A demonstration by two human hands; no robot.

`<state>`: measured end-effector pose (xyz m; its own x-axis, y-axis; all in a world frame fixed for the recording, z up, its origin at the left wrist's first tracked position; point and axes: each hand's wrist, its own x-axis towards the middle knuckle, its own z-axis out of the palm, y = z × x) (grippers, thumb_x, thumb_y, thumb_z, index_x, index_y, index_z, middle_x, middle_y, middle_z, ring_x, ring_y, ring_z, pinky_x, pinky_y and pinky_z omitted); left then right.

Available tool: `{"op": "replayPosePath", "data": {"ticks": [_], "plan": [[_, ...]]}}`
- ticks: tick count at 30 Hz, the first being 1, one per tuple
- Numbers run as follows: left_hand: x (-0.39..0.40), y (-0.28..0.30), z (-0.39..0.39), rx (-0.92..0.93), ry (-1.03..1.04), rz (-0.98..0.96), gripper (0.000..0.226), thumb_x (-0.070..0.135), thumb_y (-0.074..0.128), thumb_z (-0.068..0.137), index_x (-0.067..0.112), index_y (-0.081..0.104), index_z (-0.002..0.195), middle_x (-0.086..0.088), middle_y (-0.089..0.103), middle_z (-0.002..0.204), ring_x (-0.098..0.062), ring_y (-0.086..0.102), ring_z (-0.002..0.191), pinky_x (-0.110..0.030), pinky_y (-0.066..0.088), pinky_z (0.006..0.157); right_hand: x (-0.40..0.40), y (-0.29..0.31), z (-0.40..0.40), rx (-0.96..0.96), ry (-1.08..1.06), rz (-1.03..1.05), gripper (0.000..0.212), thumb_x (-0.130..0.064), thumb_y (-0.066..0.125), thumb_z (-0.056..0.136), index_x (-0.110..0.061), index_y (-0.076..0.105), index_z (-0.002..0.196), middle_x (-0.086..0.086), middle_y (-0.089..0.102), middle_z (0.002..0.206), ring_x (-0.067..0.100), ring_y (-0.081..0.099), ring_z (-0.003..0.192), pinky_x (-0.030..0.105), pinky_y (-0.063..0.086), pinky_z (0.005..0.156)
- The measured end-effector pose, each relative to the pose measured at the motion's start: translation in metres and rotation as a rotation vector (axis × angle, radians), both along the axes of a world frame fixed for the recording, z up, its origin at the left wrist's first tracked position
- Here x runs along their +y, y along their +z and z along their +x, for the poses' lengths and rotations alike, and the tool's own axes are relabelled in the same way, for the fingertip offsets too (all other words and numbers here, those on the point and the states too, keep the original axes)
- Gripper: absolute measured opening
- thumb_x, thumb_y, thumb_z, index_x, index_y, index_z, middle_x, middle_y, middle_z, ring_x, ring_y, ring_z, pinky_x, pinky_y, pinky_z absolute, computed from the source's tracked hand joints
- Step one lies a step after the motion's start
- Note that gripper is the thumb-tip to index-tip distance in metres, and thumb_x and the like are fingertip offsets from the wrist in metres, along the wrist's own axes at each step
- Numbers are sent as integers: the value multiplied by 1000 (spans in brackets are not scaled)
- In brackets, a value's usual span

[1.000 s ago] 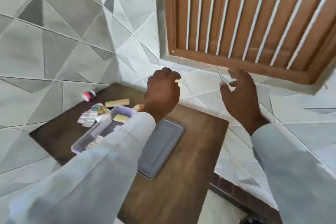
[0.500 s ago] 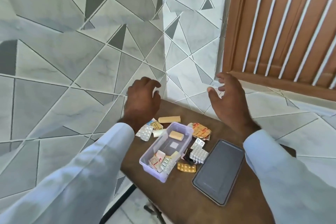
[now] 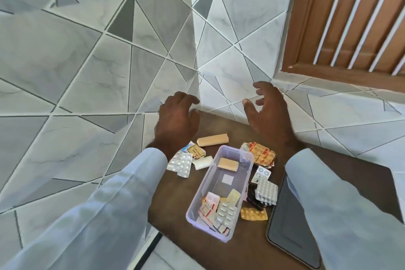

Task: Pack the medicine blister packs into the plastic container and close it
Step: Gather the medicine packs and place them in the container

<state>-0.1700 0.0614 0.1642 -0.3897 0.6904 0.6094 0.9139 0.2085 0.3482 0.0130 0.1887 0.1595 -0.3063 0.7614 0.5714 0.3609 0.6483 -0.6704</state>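
hands: my left hand (image 3: pixel 175 120) and right hand (image 3: pixel 270 112) hover, fingers apart, holding nothing | container (image 3: pixel 221 193) open, nearer me than my fingertips | blister packs (image 3: pixel 180 163) loose just beside it | I'd pinch one pack by its edge, lay it flat inside

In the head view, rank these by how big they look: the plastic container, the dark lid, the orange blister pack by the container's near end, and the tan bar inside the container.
1. Dark lid, though a sleeve hides part and it lies nearer the camera.
2. Plastic container.
3. Orange blister pack and tan bar: these look alike, so no ranking.
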Motion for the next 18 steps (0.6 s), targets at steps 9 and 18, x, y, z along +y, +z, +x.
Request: {"op": "replayPosePath", "data": {"ticks": [9,18], "plan": [[41,-77,-97,-249,-213,-42,16,25,56,89,32,55,103,5,62,104,-4,55,90,-24,45,82,-6,-56,-38,-24,-161,-207,40,-33,67,86,-28,53,122,-1,58,115,10,58,90,4,40,72],[51,-130,-168,-444,-352,-300,30,15,55,89,16,59,119,-7,60,122,-24,57,111,-30,45,86,-52,-103,-55,-94,-354,-492,34,-29,68,88,-20,55,119,2,64,107,19,62,90,18,42,60]]}}
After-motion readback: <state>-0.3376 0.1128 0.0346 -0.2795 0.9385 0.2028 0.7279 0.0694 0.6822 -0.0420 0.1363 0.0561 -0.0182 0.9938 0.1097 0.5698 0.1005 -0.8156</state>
